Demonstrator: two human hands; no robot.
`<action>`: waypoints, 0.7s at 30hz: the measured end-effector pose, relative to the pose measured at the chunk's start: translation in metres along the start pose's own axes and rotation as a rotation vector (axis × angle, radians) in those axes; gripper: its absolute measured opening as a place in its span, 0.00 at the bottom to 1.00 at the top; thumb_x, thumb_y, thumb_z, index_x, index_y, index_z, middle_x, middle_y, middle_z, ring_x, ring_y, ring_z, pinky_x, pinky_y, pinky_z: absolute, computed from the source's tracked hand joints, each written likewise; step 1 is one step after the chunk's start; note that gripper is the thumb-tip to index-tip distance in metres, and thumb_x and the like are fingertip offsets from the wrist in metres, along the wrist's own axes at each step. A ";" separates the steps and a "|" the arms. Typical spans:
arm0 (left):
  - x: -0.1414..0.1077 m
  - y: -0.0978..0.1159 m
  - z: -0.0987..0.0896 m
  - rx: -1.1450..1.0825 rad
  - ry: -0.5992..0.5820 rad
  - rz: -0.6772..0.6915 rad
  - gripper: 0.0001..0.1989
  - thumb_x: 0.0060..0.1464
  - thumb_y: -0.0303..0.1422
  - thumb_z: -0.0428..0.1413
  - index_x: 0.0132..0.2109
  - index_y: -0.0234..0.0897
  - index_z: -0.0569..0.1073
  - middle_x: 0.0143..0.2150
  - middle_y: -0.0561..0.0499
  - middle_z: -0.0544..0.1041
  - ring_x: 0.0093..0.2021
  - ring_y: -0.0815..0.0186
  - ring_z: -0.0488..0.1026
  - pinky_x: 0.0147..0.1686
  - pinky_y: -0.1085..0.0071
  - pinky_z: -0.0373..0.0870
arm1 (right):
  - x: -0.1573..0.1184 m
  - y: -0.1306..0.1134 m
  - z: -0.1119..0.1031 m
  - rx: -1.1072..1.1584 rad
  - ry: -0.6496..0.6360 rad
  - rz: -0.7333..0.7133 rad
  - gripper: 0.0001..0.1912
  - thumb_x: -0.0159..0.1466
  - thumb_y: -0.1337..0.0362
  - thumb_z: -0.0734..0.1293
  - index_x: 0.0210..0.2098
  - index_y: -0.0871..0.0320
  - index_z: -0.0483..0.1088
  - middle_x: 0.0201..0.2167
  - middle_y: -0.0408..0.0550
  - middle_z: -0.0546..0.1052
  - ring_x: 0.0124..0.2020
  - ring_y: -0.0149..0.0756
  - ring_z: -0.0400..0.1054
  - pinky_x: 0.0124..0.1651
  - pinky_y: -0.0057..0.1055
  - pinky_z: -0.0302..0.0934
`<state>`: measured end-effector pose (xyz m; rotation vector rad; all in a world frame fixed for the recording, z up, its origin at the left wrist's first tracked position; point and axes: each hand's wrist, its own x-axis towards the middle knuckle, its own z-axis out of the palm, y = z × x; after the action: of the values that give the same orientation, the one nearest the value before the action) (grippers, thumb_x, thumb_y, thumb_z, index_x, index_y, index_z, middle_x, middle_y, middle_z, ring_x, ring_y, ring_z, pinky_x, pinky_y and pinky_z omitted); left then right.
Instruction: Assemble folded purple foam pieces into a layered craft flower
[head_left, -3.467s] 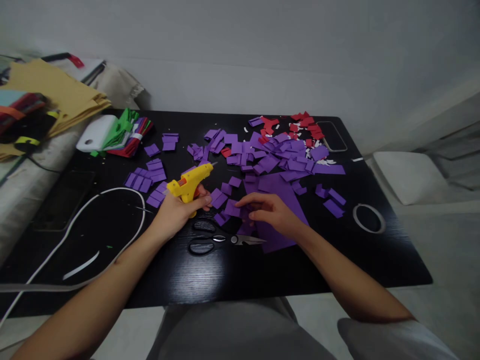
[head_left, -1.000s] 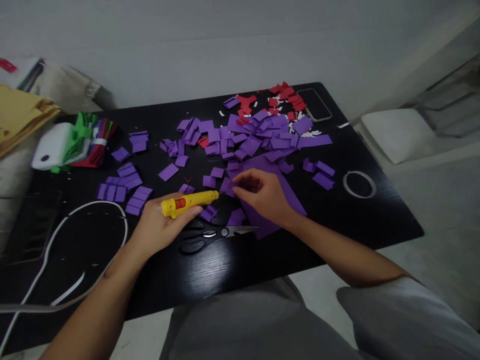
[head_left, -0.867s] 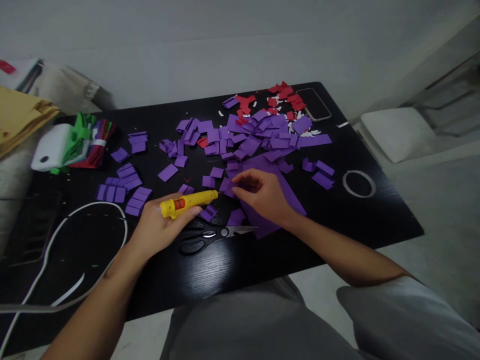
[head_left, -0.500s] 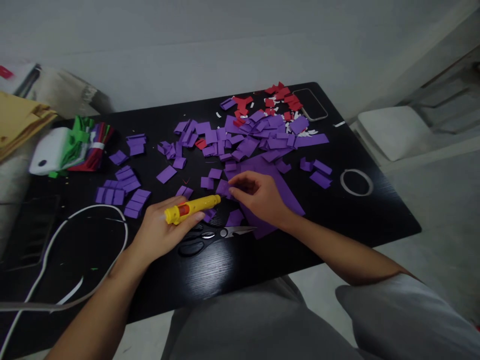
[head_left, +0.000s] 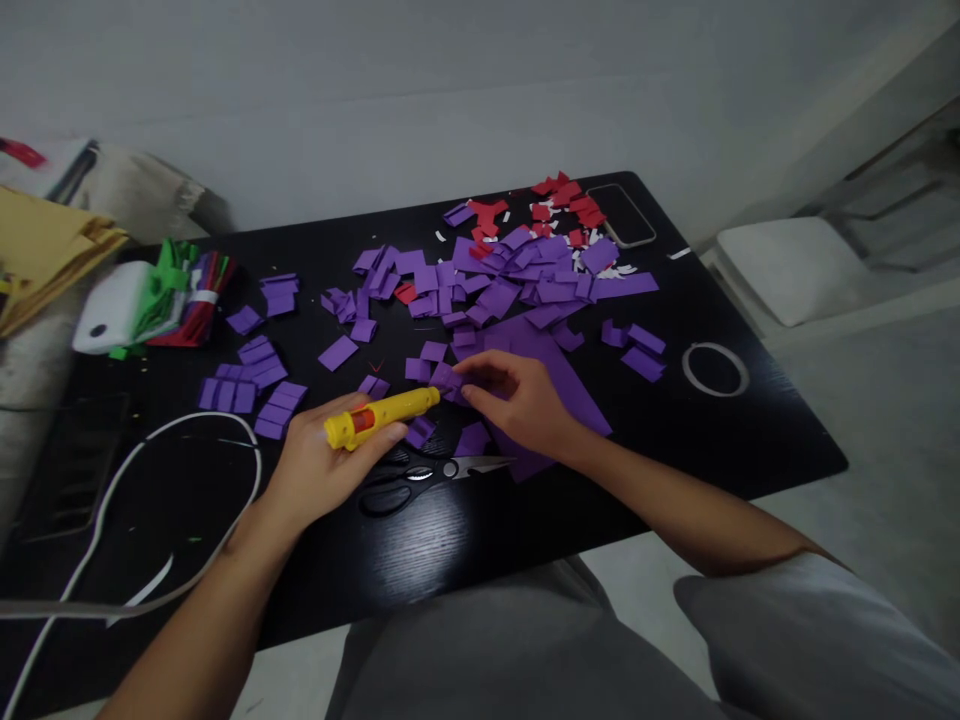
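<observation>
My left hand [head_left: 319, 455] is wrapped round a yellow glue gun [head_left: 382, 415], its tip pointing right toward my other hand. Between the thumb and fingertips of my right hand [head_left: 521, 400] is a small purple paper piece [head_left: 447, 381], right by the glue gun's tip. Under that hand lies a large purple sheet [head_left: 574, 385]. Black-handled scissors [head_left: 450, 468] rest just below both hands, blades to the right. Small purple pieces, some folded, lie around them, and a loose heap of purple paper [head_left: 517, 265] spreads farther back.
Red paper scraps [head_left: 562, 200] and a phone-like dark rectangle [head_left: 621, 215] are at the back right. A tape ring [head_left: 715, 370] lies on the right of the black table [head_left: 750, 450]. Bundled coloured strips [head_left: 180, 300] sit left, above a looped white cable [head_left: 101, 515].
My right hand has shifted slightly, and the purple piece in its fingers now shows raised near the glue gun's tip. The whole view has moved a little; my left hand keeps its grip.
</observation>
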<state>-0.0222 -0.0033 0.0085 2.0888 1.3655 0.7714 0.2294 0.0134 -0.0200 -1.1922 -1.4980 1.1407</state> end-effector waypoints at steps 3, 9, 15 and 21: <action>0.001 0.000 0.001 0.004 0.003 0.011 0.18 0.62 0.46 0.59 0.29 0.41 0.69 0.24 0.56 0.69 0.23 0.67 0.68 0.24 0.68 0.62 | -0.002 0.000 0.001 -0.026 -0.016 -0.003 0.11 0.60 0.70 0.72 0.43 0.55 0.80 0.42 0.47 0.86 0.43 0.39 0.81 0.52 0.38 0.75; 0.001 -0.001 0.001 0.025 0.009 0.015 0.19 0.63 0.45 0.59 0.28 0.41 0.68 0.24 0.56 0.68 0.22 0.68 0.67 0.24 0.68 0.60 | -0.003 0.000 0.002 -0.023 -0.033 -0.008 0.11 0.61 0.69 0.72 0.44 0.55 0.80 0.42 0.47 0.86 0.43 0.39 0.81 0.51 0.38 0.76; 0.001 -0.002 0.001 0.044 0.002 0.003 0.18 0.63 0.46 0.59 0.30 0.41 0.71 0.25 0.55 0.70 0.23 0.67 0.69 0.25 0.68 0.63 | -0.004 0.001 0.003 -0.021 -0.038 -0.015 0.11 0.61 0.68 0.72 0.43 0.54 0.80 0.41 0.47 0.86 0.43 0.39 0.81 0.51 0.39 0.76; 0.000 -0.007 -0.010 0.094 0.018 0.037 0.15 0.64 0.46 0.58 0.35 0.42 0.73 0.29 0.54 0.74 0.27 0.65 0.71 0.29 0.67 0.65 | -0.001 0.002 0.000 -0.033 0.005 -0.018 0.10 0.62 0.67 0.72 0.43 0.55 0.80 0.42 0.48 0.85 0.43 0.41 0.81 0.51 0.39 0.76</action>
<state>-0.0335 0.0003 0.0112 2.1905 1.4010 0.7568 0.2300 0.0131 -0.0223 -1.2004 -1.5263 1.1043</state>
